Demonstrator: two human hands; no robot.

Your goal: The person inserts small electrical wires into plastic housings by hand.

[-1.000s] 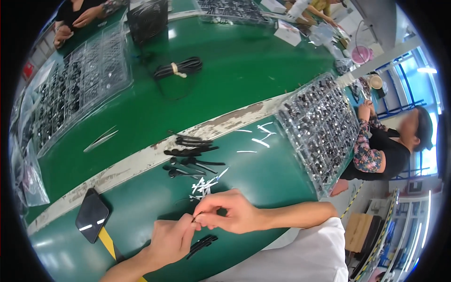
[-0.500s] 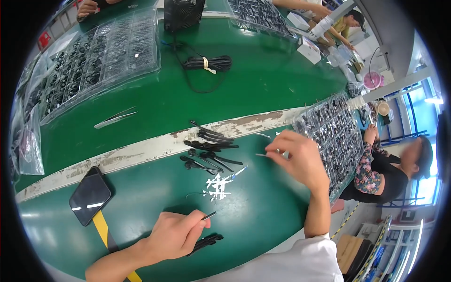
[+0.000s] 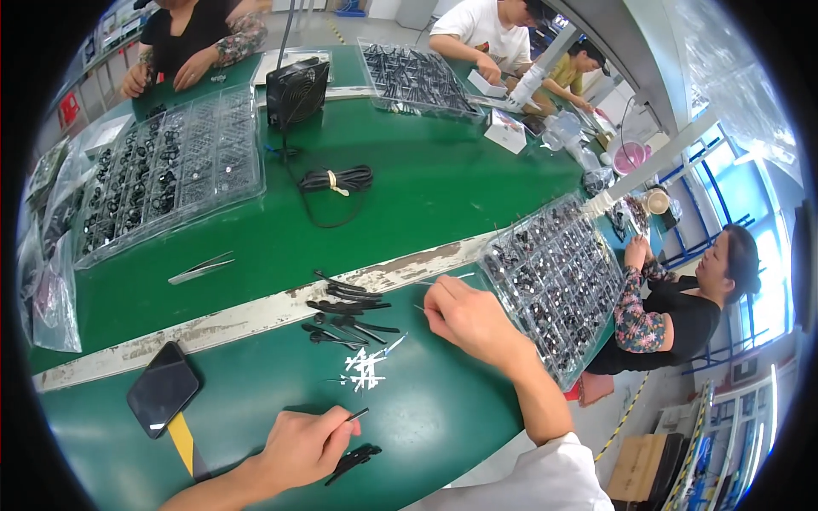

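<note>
My left hand [image 3: 302,447] is closed in a pinch on a short, slim black stick [image 3: 358,415] above the near table. Beside it lies a small bunch of black slender pieces [image 3: 354,462]. Fingers of my right hand [image 3: 473,322] are pinched together, with a thin grey strip [image 3: 418,307] jutting from them; its other end is hidden. Between the hands lies a heap of small white strips [image 3: 365,370]. Just beyond it are several long black pieces with rounded ends [image 3: 349,302], some on the worn white strip that crosses the table.
A compartment tray of small parts [image 3: 554,285] stands to the right, another tray [image 3: 170,175] at far left. Tweezers [image 3: 202,267], a phone [image 3: 164,390], a coiled black cable [image 3: 336,180] and a black fan [image 3: 296,92] lie around. Several people work at nearby tables.
The view has tilted up, showing more of the people across the table. My right hand has turned and come slightly left, nearer the black pieces. My left hand keeps its pinch on the stick.
</note>
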